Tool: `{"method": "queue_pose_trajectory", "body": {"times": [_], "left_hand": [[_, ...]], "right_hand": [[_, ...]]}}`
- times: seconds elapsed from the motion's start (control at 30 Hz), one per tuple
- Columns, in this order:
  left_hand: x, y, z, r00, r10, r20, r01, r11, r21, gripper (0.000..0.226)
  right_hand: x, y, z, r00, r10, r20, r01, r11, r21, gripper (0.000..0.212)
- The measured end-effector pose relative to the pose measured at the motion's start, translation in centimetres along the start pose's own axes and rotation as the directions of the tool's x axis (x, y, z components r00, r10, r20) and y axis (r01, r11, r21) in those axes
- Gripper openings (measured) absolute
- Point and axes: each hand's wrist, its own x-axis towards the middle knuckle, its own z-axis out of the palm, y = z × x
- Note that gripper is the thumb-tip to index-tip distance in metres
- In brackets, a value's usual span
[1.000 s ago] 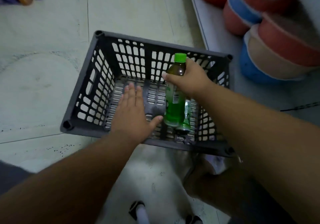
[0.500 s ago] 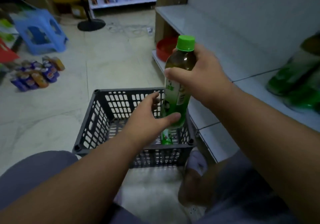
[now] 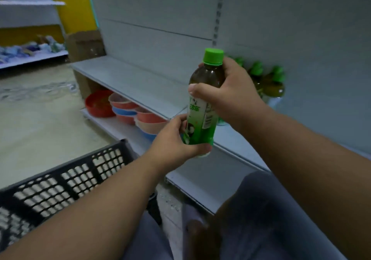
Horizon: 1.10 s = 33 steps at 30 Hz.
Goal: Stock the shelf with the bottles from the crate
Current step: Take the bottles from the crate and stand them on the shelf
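A green-capped bottle [image 3: 204, 107] with a green and white label stands upright in the air in front of the grey shelf [image 3: 140, 83]. My right hand [image 3: 230, 95] grips its upper half and neck. My left hand [image 3: 176, 141] wraps around its base. Behind my right hand, several similar green-capped bottles [image 3: 271, 83] stand on the shelf against the back panel. The dark plastic crate [image 3: 66, 181] sits on the floor at the lower left, and its inside is out of view.
Stacked red, blue and beige plastic bowls [image 3: 128, 111] fill the bottom shelf under the grey board. A cardboard box [image 3: 84, 45] stands at the shelf's far end. My knees [image 3: 261, 209] are below the arms. Another shelf with goods [image 3: 30, 49] is at the far left.
The bottle has come up out of the crate to shelf height. My left hand left the crate floor and closed on the bottle's base. The view has swung up to the shelf.
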Motion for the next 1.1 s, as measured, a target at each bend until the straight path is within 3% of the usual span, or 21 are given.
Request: {"method": "queue_pose_trajectory", "body": {"times": [0.1,0.4,0.5,0.57,0.63,0.8,1.1], "left_hand": [[3.3,0.7,2.7,0.995,0.051,0.090,-0.058,0.995,0.077,0.089],[12.9,-3.6,10.5,0.991,0.116,0.062,-0.128,0.955,0.266,0.100],[14.4,-5.9,12.9,0.996,0.087,-0.019,-0.067,0.873,0.483,0.123],[14.8,-6.8,14.4,1.000,-0.004,-0.025,0.019,0.800,0.600,0.146],[15.0,-7.5,15.6,0.999,-0.042,-0.010,0.037,0.709,0.704,0.154],[15.0,-7.9,16.6,0.999,-0.048,0.010,0.019,0.568,0.823,0.146],[15.2,-7.3,16.5,0.995,-0.090,0.038,0.014,0.516,0.857,0.141]], "right_hand": [[0.7,2.1,-2.7,0.995,0.050,-0.089,-0.056,0.996,-0.069,0.047],[5.6,12.4,-5.6,0.935,0.144,-0.324,-0.219,0.953,-0.209,0.051],[6.6,15.1,-5.4,0.928,0.147,-0.343,-0.237,0.942,-0.238,0.054],[6.6,16.4,-5.3,0.923,0.158,-0.350,-0.256,0.933,-0.254,0.055],[6.2,17.5,-5.3,0.912,0.189,-0.363,-0.296,0.917,-0.267,0.062],[5.3,18.3,-5.3,0.875,0.328,-0.357,-0.446,0.833,-0.328,0.078],[6.1,18.1,-5.2,0.848,0.422,-0.322,-0.531,0.672,-0.517,0.082]]}}
